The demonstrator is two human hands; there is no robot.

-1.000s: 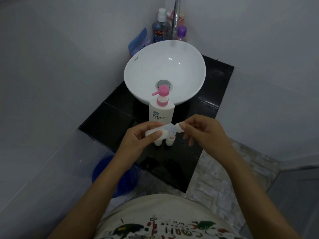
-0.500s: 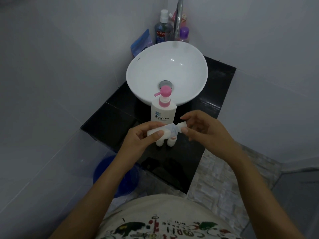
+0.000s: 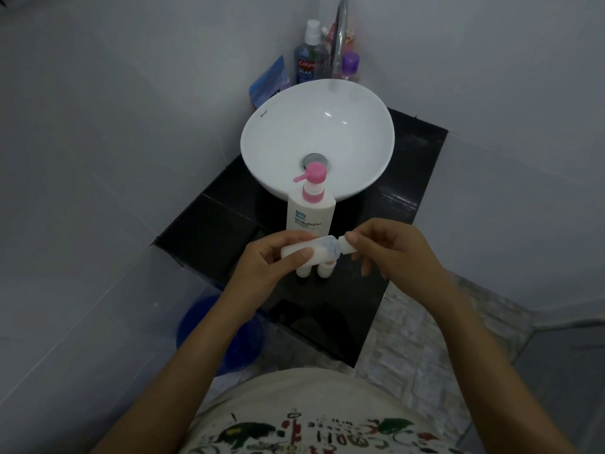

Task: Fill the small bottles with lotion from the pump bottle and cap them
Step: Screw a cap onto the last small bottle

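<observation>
My left hand [image 3: 265,262] grips a small translucent bottle [image 3: 319,249] lying sideways, with white lotion inside. My right hand [image 3: 389,249] pinches its white cap [image 3: 346,246] at the bottle's neck. Just behind stands the white pump bottle [image 3: 311,213] with a pink pump head [image 3: 314,173], on the black counter [image 3: 209,237]. Two more small white bottles [image 3: 316,270] stand on the counter under my hands, partly hidden by the held bottle.
A white basin [image 3: 275,132] sits behind the pump bottle, with a chrome tap [image 3: 339,34] above it. A mouthwash bottle [image 3: 307,57], a purple-capped bottle [image 3: 350,65] and a blue pouch [image 3: 270,81] stand in the corner. A blue bucket [image 3: 196,326] is on the floor at the left.
My right hand's fingers have shifted on the cap at the neck, while the left hand keeps the bottle sideways in the same place. The view has dipped slightly.
</observation>
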